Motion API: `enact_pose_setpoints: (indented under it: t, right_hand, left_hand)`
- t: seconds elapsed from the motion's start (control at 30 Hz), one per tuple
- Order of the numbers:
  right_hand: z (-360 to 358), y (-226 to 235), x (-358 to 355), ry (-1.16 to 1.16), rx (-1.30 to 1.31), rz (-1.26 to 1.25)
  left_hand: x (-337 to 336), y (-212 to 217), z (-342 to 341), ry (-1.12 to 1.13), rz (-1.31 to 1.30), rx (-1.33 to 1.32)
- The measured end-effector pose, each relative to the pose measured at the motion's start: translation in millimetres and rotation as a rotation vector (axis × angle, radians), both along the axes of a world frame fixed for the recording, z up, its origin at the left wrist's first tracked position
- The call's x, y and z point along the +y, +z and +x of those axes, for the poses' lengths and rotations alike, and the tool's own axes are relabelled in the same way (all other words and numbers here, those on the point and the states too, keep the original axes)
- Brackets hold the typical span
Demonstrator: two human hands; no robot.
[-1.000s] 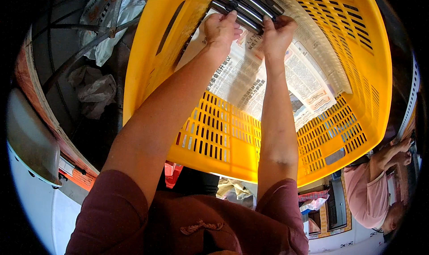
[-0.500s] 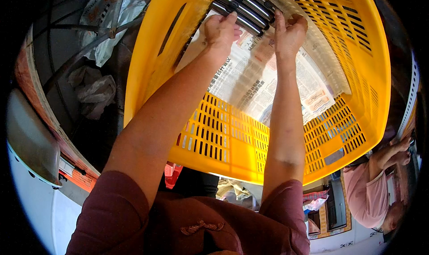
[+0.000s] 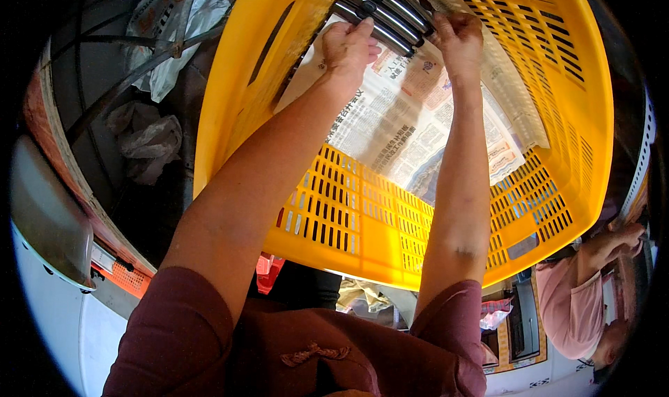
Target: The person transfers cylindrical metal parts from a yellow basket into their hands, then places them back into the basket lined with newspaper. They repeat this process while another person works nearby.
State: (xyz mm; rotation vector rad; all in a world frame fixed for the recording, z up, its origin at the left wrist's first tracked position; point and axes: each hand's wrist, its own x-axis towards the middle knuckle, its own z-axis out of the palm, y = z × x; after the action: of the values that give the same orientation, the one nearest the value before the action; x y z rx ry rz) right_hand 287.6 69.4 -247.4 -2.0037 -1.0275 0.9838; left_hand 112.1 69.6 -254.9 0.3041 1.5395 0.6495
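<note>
A row of shiny dark rods with black knob-like fittings lies at the far end of a deep yellow plastic basket. Printed newspaper lines the basket beneath them. My left hand is closed at the rods' near left side, its thumb and forefinger by a black fitting. At their right end, my right hand is closed, its fingers curled by another dark fitting. What exactly sits between the right fingertips is hidden.
Slotted basket walls rise around both arms. Left of the basket are metal bars and crumpled plastic bags. Another person in a pink top is at the lower right. Something red sits below the basket's near rim.
My right hand has shifted slightly right, uncovering more of the newspaper beside the rods. My left hand stays almost in place. The basket has moved very slightly right in view.
</note>
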Motion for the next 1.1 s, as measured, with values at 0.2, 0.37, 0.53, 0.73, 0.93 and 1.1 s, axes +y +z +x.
enact_pose_setpoints:
  t: [0.2,0.37,0.53,0.73,0.93,1.1]
  right_hand:
    - [-4.7,-9.1,-6.3,-0.093,0.14,0.062]
    - [-3.7,-11.0,-6.8,0.056,0.13,-0.033]
    - [8.1,-18.6,-15.5,-0.164,0.375,0.131]
    - [11.2,3.7,-28.5,-0.437,0.991,0.422]
    - [8.5,23.1,-29.0,-0.48,1.213,0.429]
    - [-8.4,27.1,17.1,-0.099,0.732,0.054]
  left_hand:
    - [-0.6,1.1,0.7,0.0,0.012,0.012]
    - [-0.3,-0.5,1.1,-0.017,0.004,0.01]
    - [-0.7,-0.1,2.6,-0.015,0.012,0.016]
    - [0.9,1.6,2.2,-0.005,-0.006,0.028]
    - [-0.2,-6.2,-1.2,0.01,-0.006,-0.006]
    - [0.0,-1.0,3.3,0.025,-0.015,0.008]
